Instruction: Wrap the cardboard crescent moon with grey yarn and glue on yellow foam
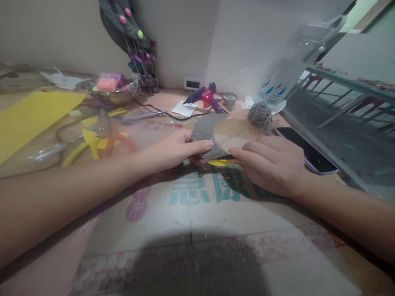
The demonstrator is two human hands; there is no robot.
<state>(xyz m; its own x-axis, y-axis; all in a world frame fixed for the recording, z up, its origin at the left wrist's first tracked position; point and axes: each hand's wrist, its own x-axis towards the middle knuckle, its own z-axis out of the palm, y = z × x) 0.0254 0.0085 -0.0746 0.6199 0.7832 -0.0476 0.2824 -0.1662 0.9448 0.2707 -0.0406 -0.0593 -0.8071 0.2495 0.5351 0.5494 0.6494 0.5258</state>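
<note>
GREY CRESCENT LARGELY FACED WITH YARN; LOWER END NOT CONFIRMED

Work surface: a bench (58,259), with a printed sheet (173,230) spread on it below and in front of the fingers.

Progress: the grey crescent (205,127) shows close rows of yarn over most of its visible face, from the upper tip down to the left thumb. That portion is judged complete. The lower end shows a dark strip beside the right fingertips; finishing there is judged outstanding. The underside is hidden and was not assessed.

Supplies: a phone (307,150) lies just beyond the right knuckles. A glue gun (205,96), its red light lit, stands beyond both sets of fingers, in contact with neither. A yarn ball (260,117) sits beyond the right fingers; whether its strand reaches the crescent cannot be established.

Position: the crescent lies between the two hands. The left hand (175,150) is clamped on its outer, lower side, thumb pressed across the face. The right hand (273,162) has its fingers bunched together at the lower tip; whether they pinch the tip or a strand cannot be told. A yellow scrap (220,162), the smallest item noted, shows just below the crescent, between the fingers.
</note>
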